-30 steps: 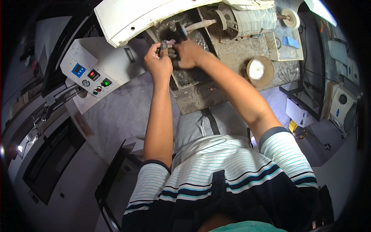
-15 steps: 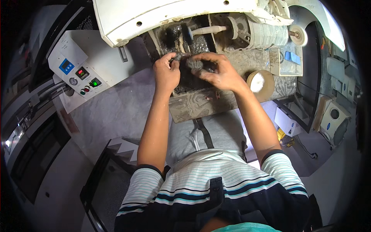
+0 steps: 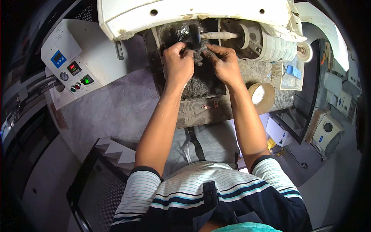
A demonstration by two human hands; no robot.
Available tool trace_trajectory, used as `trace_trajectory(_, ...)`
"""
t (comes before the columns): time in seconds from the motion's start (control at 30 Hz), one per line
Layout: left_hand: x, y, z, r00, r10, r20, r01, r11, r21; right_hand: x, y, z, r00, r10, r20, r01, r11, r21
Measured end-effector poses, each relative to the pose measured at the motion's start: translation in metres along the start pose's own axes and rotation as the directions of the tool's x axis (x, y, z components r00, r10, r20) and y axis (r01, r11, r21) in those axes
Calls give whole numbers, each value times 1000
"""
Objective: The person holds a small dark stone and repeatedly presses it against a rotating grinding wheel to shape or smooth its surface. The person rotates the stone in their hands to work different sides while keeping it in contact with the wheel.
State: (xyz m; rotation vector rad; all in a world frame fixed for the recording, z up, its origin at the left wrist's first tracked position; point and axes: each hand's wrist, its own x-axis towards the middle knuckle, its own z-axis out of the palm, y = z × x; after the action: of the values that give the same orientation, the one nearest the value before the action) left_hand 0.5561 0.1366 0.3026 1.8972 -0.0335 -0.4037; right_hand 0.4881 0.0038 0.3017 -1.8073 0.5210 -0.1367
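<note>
head view: over the left end of the long, grime-caked worktop [image 3: 205,116], your left hand [image 3: 177,66] and right hand [image 3: 226,65] are narrowed around a dark grey, muddy clump [image 3: 198,58], just on the near side of the black round wheel [image 3: 195,36]; which one grips it, i can't tell. if the wheel turns, it could snag the clump or graze you.
</note>
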Motion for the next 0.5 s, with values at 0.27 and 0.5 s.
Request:
trace_trajectory(0.27, 7, -1, -6, 984, -116, 138, 147, 959, -244, -3, -17, -6, 998, 53, 44, -52, 998, -30)
trace_trajectory(0.5, 15, 19, -20, 939, -238, 248, 275, 953, -126, 0, -19, -5, 985, 128, 115, -134, 990, 51)
